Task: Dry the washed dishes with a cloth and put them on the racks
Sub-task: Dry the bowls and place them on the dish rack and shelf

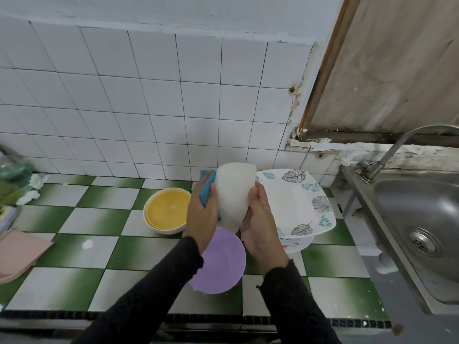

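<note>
Two hands work on one dish. Your left hand [201,214] grips a blue cloth [207,188] and presses it against the outer wall of a white bowl [234,194], with the fingers curled over the cloth. Your right hand [260,224] holds that bowl from the other side. Its thumb lies on the wall and the other fingers are hidden behind and beneath it. The white bowl is held in the air above the counter [99,244], tilted so you see only its outside, just left of the square plate [295,202].

Printing shows on that square plate: grey and teal leaf patterns, pictures rather than letters. Under it a second plate [296,244] peeks out with a small reddish mark, too hidden to read.

Counted on the counter:
- One yellow bowl [167,211]. Its doubled rim at the left may mean two nested, but you cannot tell.
- One purple dish [221,261], partly covered by your sleeves and hands.
- The two stacked plates.

At the left edge a green bottle [12,175] is blurred and cut off, so any label is unreadable. Two crumpled bits of paper [37,181] lie beside it, and a pink board [19,252] is cropped by the frame. On the right are one steel sink [422,219] and one tap [397,145], both cut by the edge.
</note>
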`<state>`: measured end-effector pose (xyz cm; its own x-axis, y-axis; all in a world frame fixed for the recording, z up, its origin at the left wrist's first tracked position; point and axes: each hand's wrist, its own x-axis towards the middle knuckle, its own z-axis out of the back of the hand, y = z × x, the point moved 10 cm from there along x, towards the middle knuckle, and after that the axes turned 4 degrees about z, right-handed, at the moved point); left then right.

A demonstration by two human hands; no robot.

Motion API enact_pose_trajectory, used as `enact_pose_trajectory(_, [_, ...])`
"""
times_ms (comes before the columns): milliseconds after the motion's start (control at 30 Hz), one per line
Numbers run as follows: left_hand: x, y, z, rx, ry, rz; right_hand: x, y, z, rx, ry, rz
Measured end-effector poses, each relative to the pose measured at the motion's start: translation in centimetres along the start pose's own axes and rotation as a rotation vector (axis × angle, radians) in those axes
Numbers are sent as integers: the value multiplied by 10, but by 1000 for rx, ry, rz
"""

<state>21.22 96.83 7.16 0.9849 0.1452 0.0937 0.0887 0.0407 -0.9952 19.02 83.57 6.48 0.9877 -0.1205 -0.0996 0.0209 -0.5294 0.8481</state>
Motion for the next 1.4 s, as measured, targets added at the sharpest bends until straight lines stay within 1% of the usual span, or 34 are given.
enact_pose_trajectory(133, [-10, -27, -10, 269, 58, -307, 4, 2, 11, -63, -26, -16])
enact_pose_trajectory(233, [-10, -52, -27, 591, 156, -597, 5, 9, 13, -236, 4, 8])
enact_pose_trajectory(267, [-8, -55, -32, 656, 202, -636, 6, 12, 14, -314, 11, 27])
enact_pose_trajectory(300, [-3, -54, -35, 664, 254, -609, 5, 15, 14, -391, 22, 47])
enact_pose_trajectory(333, [5, -52, -34, 612, 300, -521, 6, 17, 15, -443, 37, 58])
enact_pose_trajectory(400, [24, -42, -26, 381, 335, -244, 8, 18, 20, -458, 62, 41])
enact_pose_trajectory(467, [37, -18, -15, 103, 331, 83, 8, 26, 28, -387, 34, 21])
enact_pose_trajectory(500, [38, -5, -13, 1, 324, 218, 8, 29, 33, -329, 7, 13])
enact_pose_trajectory(533, [39, 7, -9, -73, 308, 311, 8, 31, 37, -249, -28, 7])
enact_pose_trajectory(600, [36, 29, -2, -208, 233, 444, 8, 21, 47, -45, -123, -44])
enact_pose_trajectory(667, [31, 51, 5, -308, 141, 544, 5, -2, 58, 190, -254, -173])
enact_pose_trajectory(733, [26, 63, 9, -346, 70, 562, 1, -19, 59, 345, -351, -264])
enact_pose_trajectory(800, [24, 56, 11, -312, -27, 429, 0, -25, 51, 450, -339, -279])
enact_pose_trajectory(833, [21, 47, 15, -261, -110, 336, -3, -23, 45, 444, -317, -244])
enact_pose_trajectory(867, [15, 35, 18, -198, -191, 241, -2, -22, 46, 388, -286, -197])
enact_pose_trajectory(933, [0, 9, 14, -98, -251, 47, 4, -19, 40, 363, -171, -151])
enact_pose_trajectory(967, [-5, 0, 12, -33, -248, -63, 9, -22, 43, 356, -185, -170])
enact_pose_trajectory(1033, [-12, -12, 6, 145, -204, -250, 13, -24, 49, 574, -270, -135])
enact_pose_trajectory(1067, [-13, -14, 2, 243, -176, -323, 17, -27, 46, 734, -303, -169])
enact_pose_trajectory(1100, [-14, -15, -3, 341, -149, -386, 21, -26, 44, 821, -310, -171])
enact_pose_trajectory(1133, [-17, -17, -8, 435, -128, -454, 25, -23, 41, 854, -303, -151])
enact_pose_trajectory(1233, [-31, -26, -30, 739, -35, -772, 31, -14, 41, 837, -310, -116])
enact_pose_trajectory(1300, [-38, -27, -41, 898, 35, -946, 31, -8, 36, 793, -290, -130])
enact_pose_trajectory(1333, [-38, -29, -43, 932, 60, -996, 30, -5, 33, 774, -280, -147])
enact_pose_trajectory(1400, [-34, -36, -42, 935, 80, -1039, 26, -4, 27, 742, -259, -192])
